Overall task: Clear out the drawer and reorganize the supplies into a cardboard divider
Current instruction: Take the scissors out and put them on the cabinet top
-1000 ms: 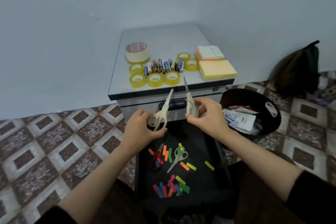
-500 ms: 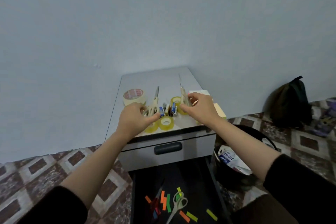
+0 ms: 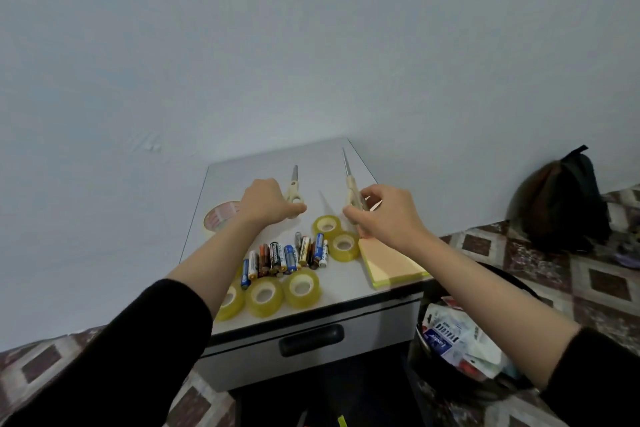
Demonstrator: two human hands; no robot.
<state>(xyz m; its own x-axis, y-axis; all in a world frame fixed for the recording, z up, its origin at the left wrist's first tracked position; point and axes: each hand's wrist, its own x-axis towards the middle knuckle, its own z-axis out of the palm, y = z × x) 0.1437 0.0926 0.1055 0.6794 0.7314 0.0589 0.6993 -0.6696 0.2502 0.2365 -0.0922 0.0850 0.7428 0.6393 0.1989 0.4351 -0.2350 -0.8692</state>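
A: Where are the scissors found, and which way are they pointed?

B: Two pairs are held over the cabinet top (image 3: 242, 173). The left scissors (image 3: 293, 189) are gripped at the handles by the left hand (image 3: 265, 199), with the fingers curled round them. The blades are closed, and the long axis is run away from the person, tip toward the wall (image 3: 311, 45). The right scissors (image 3: 351, 184) are pinched at the handles by the right hand (image 3: 384, 215). The tip is likewise aimed at the wall, leaned slightly left.

A: Is either pair set down?

B: That cannot be told for the left pair. A shadow is thrown on the top just beside the right pair.

A: What is placed around them?

B: Batteries (image 3: 284, 255) are laid in a row nearer the person, between the forearms. Small yellow tape rolls (image 3: 301, 288) are seen at the front edge and beside the right hand. A large roll (image 3: 220, 215) is partly hidden by the left wrist, and a pad of sticky notes (image 3: 391, 262) by the right wrist. On the floor to the right, a bin (image 3: 450, 340) of packets and a dark bag (image 3: 561, 201) are seen. Below the closed upper drawer (image 3: 311, 340), the lower drawer (image 3: 311, 402) is pulled out.
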